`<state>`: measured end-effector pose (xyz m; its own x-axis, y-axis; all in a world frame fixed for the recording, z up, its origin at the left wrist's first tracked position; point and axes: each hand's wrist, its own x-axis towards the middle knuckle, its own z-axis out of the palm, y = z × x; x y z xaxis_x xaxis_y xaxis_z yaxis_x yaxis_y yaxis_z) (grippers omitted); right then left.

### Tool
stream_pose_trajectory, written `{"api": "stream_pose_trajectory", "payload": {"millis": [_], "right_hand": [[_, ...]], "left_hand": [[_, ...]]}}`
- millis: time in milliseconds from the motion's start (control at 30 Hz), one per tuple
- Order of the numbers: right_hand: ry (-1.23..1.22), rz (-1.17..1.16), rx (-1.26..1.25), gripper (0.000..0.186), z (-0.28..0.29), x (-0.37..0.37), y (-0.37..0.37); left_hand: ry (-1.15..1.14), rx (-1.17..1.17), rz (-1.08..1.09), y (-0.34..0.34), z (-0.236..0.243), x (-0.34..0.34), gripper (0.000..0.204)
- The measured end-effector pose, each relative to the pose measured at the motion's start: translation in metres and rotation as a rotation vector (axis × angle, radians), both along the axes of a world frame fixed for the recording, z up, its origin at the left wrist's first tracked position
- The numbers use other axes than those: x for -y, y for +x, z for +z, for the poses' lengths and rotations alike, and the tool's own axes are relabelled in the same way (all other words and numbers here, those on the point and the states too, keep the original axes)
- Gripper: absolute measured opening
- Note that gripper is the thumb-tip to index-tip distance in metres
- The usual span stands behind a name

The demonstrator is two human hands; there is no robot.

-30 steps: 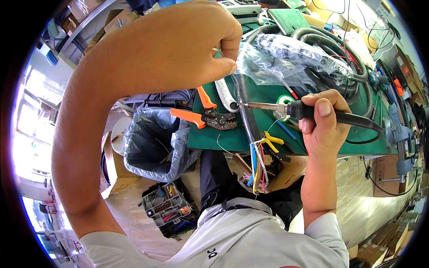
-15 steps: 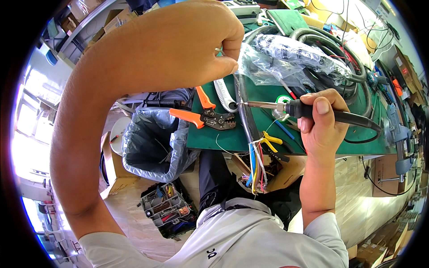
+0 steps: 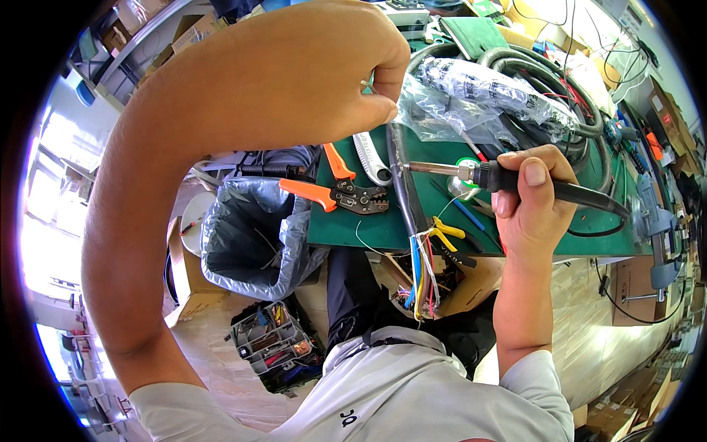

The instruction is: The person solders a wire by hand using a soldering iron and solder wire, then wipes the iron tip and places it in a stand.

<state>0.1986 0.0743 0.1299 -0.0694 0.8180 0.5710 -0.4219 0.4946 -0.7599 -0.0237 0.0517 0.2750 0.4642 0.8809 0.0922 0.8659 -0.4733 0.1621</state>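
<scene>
My left hand [image 3: 353, 81] is closed in a pinch on a thin wire [image 3: 367, 86] above a thick dark cable [image 3: 405, 193], whose lower end fans into several coloured wires [image 3: 418, 272] hanging over the bench edge. My right hand [image 3: 534, 199] grips a soldering iron [image 3: 438, 168], its tip at the cable's middle. Left of the cable lie a white-handled wrench [image 3: 367, 155] and orange-handled crimping pliers [image 3: 309, 190]. A solder spool [image 3: 464, 190] sits under the iron, with yellow-handled pliers [image 3: 448, 234] nearer the front edge.
The green bench [image 3: 346, 232] also carries coiled hoses [image 3: 589, 125] and a plastic-wrapped bundle [image 3: 479, 85]. A lined bin [image 3: 239, 250] stands left of it, a compartmented toolbox [image 3: 280, 346] on the floor, a grey vise [image 3: 655, 243] at the right edge.
My left hand has shifted a little to the right with the wire. The iron's tip has moved slightly up and right along the cable.
</scene>
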Motion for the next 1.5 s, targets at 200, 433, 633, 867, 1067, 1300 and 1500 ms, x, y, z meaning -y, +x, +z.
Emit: {"api": "stream_pose_trajectory", "payload": {"millis": [200,433,633,867,1067,1300,1500], "right_hand": [[0.029,-0.006,-0.002,0.03,0.0,-0.001,0.001],[0.042,-0.004,0.0,0.03,-0.004,-0.001,0.003],[0.029,0.009,-0.026,0.029,-0.006,0.001,0.002],[0.05,0.014,-0.047,0.03,-0.005,0.002,0.004],[0.036,-0.005,0.005,0.034,-0.011,0.001,0.006],[0.053,-0.001,-0.046,0.031,-0.006,0.003,0.003],[0.093,-0.017,-0.058,0.032,-0.002,0.003,0.001]], "left_hand": [[0.0,0.001,0.005,0.001,0.0,0.0,0.015],[-0.015,-0.004,0.027,0.002,0.002,0.001,0.015],[0.015,-0.014,0.021,0.002,0.0,0.001,0.015],[-0.054,0.008,0.084,0.005,0.003,0.003,0.015],[-0.021,-0.014,0.033,0.003,0.003,0.002,0.015],[0.0,-0.032,0.017,0.003,0.002,0.001,0.015],[-0.038,-0.015,0.073,0.007,0.004,0.002,0.015]]}}
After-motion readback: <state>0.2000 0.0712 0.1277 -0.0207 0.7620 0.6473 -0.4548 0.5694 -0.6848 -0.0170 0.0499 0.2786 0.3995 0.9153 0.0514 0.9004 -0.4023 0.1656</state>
